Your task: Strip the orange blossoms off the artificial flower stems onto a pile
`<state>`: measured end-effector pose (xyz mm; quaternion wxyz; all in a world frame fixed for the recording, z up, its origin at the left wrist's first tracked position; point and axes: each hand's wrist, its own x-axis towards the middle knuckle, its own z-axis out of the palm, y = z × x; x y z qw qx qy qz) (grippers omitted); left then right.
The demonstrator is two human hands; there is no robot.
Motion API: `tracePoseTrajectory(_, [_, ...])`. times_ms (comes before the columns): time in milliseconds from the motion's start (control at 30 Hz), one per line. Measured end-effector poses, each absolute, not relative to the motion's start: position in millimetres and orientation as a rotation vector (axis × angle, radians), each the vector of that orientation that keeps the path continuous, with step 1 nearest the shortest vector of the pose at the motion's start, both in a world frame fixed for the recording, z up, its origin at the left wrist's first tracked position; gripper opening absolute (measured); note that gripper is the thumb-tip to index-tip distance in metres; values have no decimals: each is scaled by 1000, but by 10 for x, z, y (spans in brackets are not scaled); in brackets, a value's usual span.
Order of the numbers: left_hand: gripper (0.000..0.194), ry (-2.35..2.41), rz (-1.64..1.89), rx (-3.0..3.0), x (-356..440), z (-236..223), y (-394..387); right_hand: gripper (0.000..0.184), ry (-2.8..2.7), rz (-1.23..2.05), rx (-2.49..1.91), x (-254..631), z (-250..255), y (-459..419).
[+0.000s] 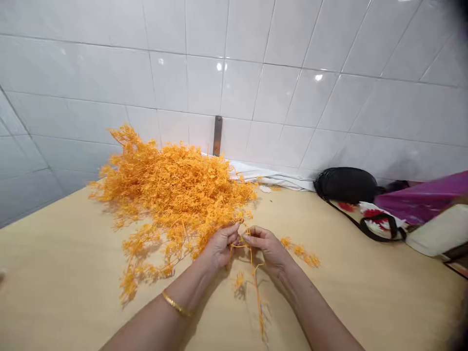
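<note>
A large heap of orange artificial foliage (pixel 179 180) covers the left and middle of the tabletop. At its front edge, my left hand (pixel 221 243) is closed with the fingertips pinching a thin orange plastic stem. My right hand (pixel 266 246) pinches the same orange stem (pixel 257 292) close by, thumb and fingers pressed together. From between the hands the stem hangs down toward me, with a small tuft (pixel 239 281) beside it. Another orange sprig (pixel 302 252) sticks out past my right hand. The exact grip points are partly hidden by my fingers.
A tan table (pixel 351 287) stands against a white tiled wall. A black bag (pixel 345 184) with a strap lies at the back right, near red and white flowers (pixel 380 214) and a purple item (pixel 424 197). White cloth (pixel 270 174) runs along the wall, below a metal strip (pixel 217 135).
</note>
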<state>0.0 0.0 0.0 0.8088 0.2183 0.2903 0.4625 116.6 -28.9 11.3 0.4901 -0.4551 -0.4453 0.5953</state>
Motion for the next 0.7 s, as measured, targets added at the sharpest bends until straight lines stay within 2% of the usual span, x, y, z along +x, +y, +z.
tracePoseTrajectory(233, [13,519,973,491,-6,-4,2,29,-1024,1505,-1030,1162,168,-333])
tracePoseTrajectory(333, [8,483,1002,496,0,-29,15,25,-998,1377,-1078,1161,117,-295])
tracePoseTrajectory(433, [10,492,1044,483,9,-46,23,28,-988,1294,-1097,1172,82,-277])
tracePoseTrajectory(600, [17,563,1012,464,21,-40,27,30,-936,1490,-910,1214,141,-334])
tracePoseTrajectory(700, [19,571,1017,447,24,-34,36,47,-1085,1506,-841,1212,190,-380])
